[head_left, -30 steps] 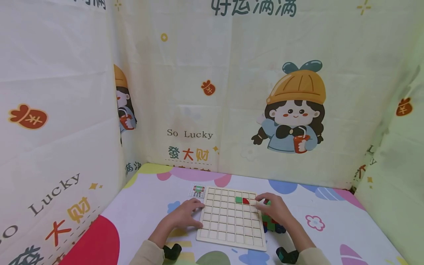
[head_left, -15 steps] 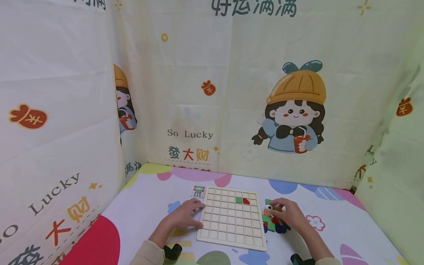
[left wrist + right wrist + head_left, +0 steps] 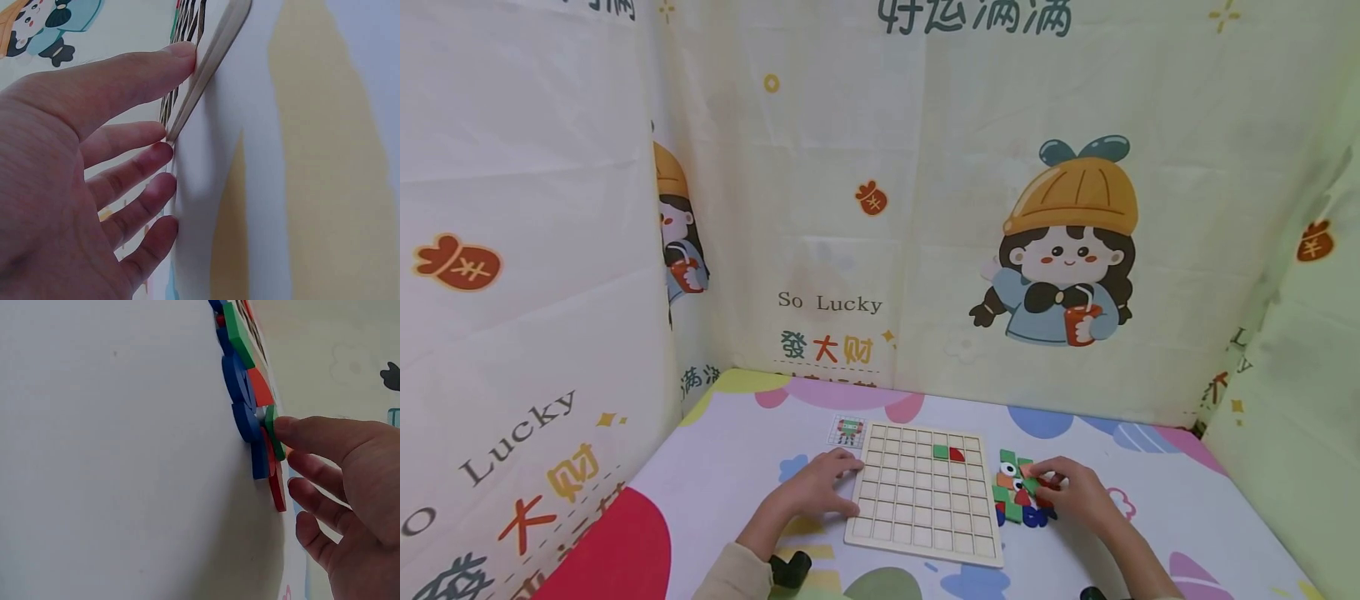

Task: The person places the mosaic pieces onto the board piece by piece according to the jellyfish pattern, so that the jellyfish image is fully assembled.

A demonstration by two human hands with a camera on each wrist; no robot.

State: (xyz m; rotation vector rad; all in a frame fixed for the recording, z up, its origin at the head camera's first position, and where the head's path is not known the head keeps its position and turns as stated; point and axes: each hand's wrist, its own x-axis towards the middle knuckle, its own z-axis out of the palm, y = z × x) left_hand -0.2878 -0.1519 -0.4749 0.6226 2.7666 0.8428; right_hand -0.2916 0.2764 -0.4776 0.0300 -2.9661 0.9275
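Presumably for steadiness, left hand (image 3: 820, 485), fingers loose, touches grid board (image 3: 917, 501) at nine o'clock; right hand (image 3: 1081, 493) pinches green piece (image 3: 270, 422) beyond three o'clock.

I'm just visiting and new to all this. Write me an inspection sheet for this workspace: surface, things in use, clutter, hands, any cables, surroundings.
Surface: white tabletop with colourful printed shapes.
Things in use: gridded board holding a green square tile and a red rounded tile in neighbouring cells; picture card beside its far left corner.
Clutter: only loose coloured pieces, crowded together right of the board.
Hands: left hand has its fingers spread at the board's left edge; right hand has its thumb against a green piece, grip unclear.
Cables: nothing seen.
Surroundings: pale printed cloth with cartoon figures and "So Lucky" lettering.
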